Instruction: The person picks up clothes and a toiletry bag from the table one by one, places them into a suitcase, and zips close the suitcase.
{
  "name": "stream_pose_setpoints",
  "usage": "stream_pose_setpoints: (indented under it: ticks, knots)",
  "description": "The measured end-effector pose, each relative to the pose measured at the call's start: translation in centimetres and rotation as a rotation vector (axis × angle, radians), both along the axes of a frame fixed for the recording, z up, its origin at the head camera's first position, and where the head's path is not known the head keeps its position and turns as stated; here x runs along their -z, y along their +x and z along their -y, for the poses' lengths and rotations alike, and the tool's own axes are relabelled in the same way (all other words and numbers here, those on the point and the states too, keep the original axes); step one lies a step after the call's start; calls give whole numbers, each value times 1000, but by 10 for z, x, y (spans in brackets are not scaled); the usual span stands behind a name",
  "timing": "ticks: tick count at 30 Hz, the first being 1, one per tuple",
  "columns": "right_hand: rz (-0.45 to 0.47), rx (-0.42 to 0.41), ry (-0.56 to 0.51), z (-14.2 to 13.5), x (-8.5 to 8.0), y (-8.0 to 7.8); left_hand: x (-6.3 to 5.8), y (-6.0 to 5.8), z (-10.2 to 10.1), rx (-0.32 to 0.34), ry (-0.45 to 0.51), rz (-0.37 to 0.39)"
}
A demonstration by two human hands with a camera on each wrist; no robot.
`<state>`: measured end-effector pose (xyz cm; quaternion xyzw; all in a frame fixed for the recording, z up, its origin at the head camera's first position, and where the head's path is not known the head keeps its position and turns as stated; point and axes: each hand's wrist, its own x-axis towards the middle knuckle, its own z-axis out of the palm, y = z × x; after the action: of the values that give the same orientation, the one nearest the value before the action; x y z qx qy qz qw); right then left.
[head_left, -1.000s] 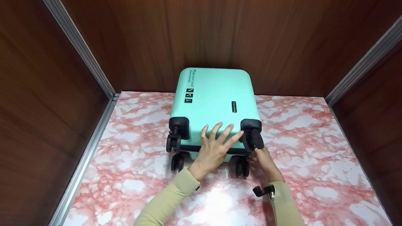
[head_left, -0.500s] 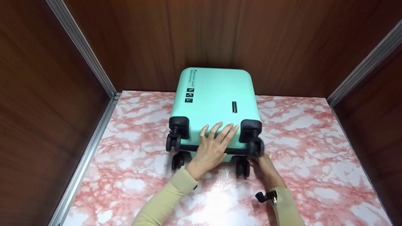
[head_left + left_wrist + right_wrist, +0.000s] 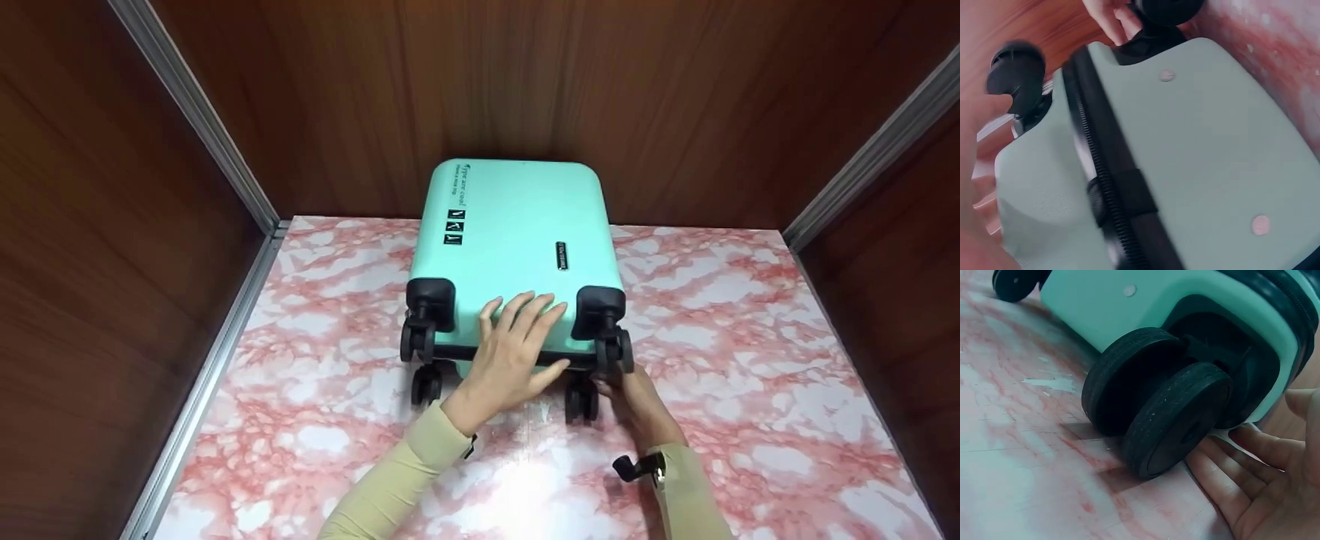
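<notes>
The hands (image 3: 504, 366) touch a smooth, round-cornered hard-shell suitcase (image 3: 517, 225).

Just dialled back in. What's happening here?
A person has both hands at the wheeled end of a mint-green suitcase, which lies on a red-and-white marbled surface with its wheels toward them. The left-hand grip is spread over the near edge, fingers on the upper face. The right-hand grip reaches in under the near right corner, beside the lower right wheel. Whether it bears any weight, I can't tell.
</notes>
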<state>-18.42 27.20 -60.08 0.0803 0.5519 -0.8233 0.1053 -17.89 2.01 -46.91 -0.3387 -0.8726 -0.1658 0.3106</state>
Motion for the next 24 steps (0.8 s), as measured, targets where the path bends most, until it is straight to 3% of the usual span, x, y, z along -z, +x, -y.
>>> stream_pose_setpoints:
  ticks: [5, 10, 12, 16, 19, 21, 24]
  knots:
    - [13, -29, -64, 0, -5, -1, -17, 1, 14, 46, 98, 21]
    - [-25, -87, -76, 2, -18, -3, -39, -1, 41, 22, 196, -21]
    - [-37, -69, -81, 1, -27, -5, -48, -2, 55, 3, 254, -38]
    - [-63, -3, 189, -7, -54, -11, -63, -5, 84, -47, 394, -55]
    - [-81, -8, 357, -13, -76, -14, -66, -6, 103, -101, 489, -41]
    - [-94, -23, 285, -12, -86, -15, -63, -6, 115, -131, 546, -20]
    - [-148, -34, 293, -10, -98, -16, -55, -8, 135, -174, 621, 34]
